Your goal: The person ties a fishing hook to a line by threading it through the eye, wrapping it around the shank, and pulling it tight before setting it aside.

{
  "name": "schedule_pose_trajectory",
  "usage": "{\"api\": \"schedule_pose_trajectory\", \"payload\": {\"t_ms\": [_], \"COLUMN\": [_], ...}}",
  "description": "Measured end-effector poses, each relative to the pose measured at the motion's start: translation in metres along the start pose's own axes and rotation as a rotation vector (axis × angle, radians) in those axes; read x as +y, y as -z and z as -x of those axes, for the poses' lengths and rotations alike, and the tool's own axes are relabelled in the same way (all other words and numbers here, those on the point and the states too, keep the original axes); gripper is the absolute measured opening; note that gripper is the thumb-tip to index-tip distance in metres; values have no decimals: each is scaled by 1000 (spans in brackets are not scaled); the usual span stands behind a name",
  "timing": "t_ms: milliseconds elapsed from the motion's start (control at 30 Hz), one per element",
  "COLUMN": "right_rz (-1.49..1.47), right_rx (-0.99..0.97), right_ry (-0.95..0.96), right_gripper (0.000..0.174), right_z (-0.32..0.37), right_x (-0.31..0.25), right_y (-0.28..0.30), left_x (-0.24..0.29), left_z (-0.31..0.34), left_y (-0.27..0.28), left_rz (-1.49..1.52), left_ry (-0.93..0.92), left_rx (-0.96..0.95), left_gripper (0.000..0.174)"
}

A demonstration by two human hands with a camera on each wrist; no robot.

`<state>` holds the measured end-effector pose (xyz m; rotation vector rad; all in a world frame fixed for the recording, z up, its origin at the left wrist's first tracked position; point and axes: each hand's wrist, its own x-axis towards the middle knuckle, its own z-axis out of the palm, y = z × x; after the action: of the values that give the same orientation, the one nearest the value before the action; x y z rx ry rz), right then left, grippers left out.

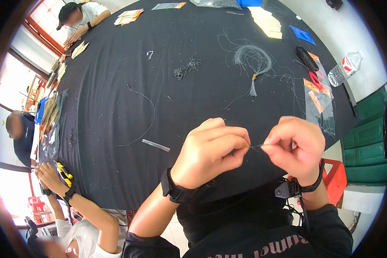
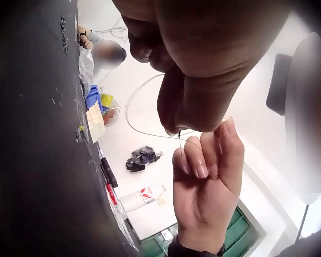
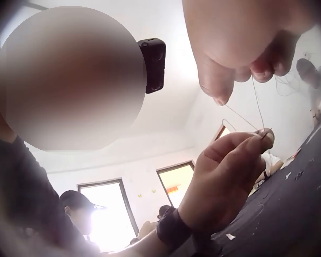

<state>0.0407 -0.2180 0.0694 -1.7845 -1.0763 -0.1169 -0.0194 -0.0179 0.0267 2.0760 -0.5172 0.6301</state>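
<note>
Above the near edge of the black table, the left hand (image 1: 215,150) pinches a tiny dark piece, likely a hook (image 2: 179,134), between thumb and forefinger. Thin clear line (image 3: 258,101) runs from it to the right hand (image 1: 297,148), whose thumb and forefinger pinch the line close by. In the right wrist view two strands spread between the left fingertips and the right hand (image 3: 246,43). The left hand (image 3: 222,179) shows below them. The hands are a short gap apart. Exact form of the small piece is too small to tell.
On the black cloth (image 1: 107,107) lie a hook pile (image 1: 187,69), a tied line bundle (image 1: 253,64), a single line (image 1: 154,112) and a clear strip (image 1: 155,145). Red scissors (image 1: 316,81) and a bottle (image 1: 346,69) are at right. Other people sit at the left side.
</note>
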Motion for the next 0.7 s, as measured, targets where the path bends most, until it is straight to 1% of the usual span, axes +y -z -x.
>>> {"api": "schedule_pose_trajectory", "payload": {"t_ms": [100,233,433,700], "right_rz": [-27,-40,-71,-52], "right_rx": [46,56,122,126], "right_ry": [4,-17,-92,-211], "right_gripper": [14,13,11,11], "right_z": [-2,-3,-4,2], "right_x": [4,10,15,20], "right_y": [1,1,-6,-10], "left_x": [1,3,6,6], "left_z": [0,1,1,1], "left_y": [0,-2,0,2], "left_rz": [40,109,130,168], "left_ry": [-14,-21,-36,-9], "left_rx": [-10,-12,13,56], "left_gripper": [20,20,19,16]}}
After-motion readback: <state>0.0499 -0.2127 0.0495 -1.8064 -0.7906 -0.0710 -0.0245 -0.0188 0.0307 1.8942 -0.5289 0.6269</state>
